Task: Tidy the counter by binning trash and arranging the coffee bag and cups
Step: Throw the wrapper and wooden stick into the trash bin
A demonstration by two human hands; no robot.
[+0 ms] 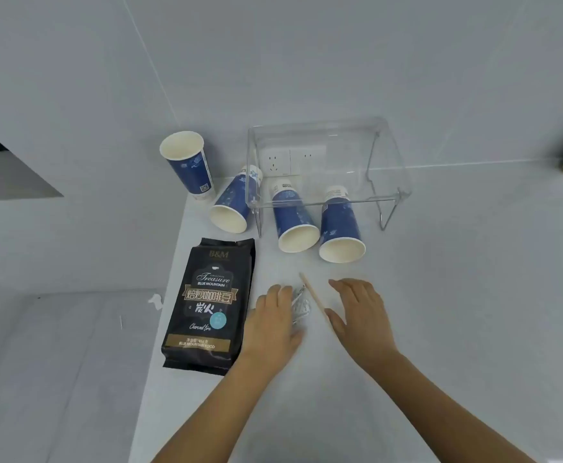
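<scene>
A black coffee bag (206, 305) lies flat near the counter's left edge. One blue paper cup (188, 165) stands upright at the back; three more lie on their sides: one (231, 205) left of the rack, two (293, 222) (340, 228) under it. A crumpled clear wrapper (302, 305) and a wooden stir stick (313, 295) lie between my hands. My left hand (273, 322) rests flat beside the wrapper, fingers apart. My right hand (360, 312) hovers just right of the stick, open and holding nothing.
A clear acrylic rack (327, 162) on wire legs stands against the wall over a double socket (290, 160). The white counter (440, 295) ends at a left edge beside the bag. A white scrap (155, 300) lies on the floor below.
</scene>
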